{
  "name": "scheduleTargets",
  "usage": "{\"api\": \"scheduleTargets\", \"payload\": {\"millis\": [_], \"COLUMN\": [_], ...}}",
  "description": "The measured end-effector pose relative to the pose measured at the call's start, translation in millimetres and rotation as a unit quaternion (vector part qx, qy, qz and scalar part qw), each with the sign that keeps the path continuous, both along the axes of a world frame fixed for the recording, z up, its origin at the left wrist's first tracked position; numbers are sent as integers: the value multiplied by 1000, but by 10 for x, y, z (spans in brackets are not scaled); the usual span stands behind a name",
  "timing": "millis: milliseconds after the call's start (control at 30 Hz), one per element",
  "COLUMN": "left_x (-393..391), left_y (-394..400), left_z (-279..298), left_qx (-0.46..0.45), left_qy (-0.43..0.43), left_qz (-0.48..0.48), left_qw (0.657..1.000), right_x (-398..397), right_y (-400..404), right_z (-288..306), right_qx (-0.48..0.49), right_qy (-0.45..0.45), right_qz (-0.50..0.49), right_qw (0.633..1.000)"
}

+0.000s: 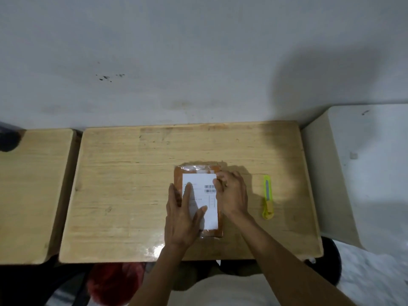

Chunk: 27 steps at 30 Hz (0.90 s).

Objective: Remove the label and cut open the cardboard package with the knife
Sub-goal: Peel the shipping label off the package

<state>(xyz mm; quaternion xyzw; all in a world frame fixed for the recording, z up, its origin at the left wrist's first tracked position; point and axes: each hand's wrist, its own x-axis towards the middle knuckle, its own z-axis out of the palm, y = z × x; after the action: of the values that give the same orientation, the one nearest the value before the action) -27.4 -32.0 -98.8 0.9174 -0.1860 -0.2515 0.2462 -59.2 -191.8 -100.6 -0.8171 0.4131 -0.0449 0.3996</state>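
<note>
The flat brown cardboard package [198, 199] lies mid-table on the pale wooden table [132, 184], wrapped in clear film. Left hand [183, 215] rests flat on it, fingers spread and extended across the white rectangular paper label [202, 202]. Right hand [231, 193] has its fingers curled together at the label's far right edge; whether they pinch it cannot be told. The yellow-green utility knife [267, 196] lies apart, to the right. Label print is illegible.

A light wooden table [123, 195] carries a taped cardboard package [198, 168] and, well apart, a yellow knife [267, 197].
</note>
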Motion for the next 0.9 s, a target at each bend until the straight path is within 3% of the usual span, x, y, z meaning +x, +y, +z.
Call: {"api": "scheduleTargets", "payload": {"millis": [333,600,900], "left_x": [19,15,8], "left_y": [-1,5,6], "left_z": [-57,-65,-143], "left_qx": [6,0,2], "left_qy": [12,4,1], "left_qz": [-1,-5,-15], "left_qw": [1000,1000,1000], "right_x": [154,170,144], "right_y": [72,154,158], "right_z": [82,20,-13], "right_qx": [-82,-176,-123], "right_qy": [66,36,17], "right_qz": [3,30,28], "right_qw": [994,983,992]}}
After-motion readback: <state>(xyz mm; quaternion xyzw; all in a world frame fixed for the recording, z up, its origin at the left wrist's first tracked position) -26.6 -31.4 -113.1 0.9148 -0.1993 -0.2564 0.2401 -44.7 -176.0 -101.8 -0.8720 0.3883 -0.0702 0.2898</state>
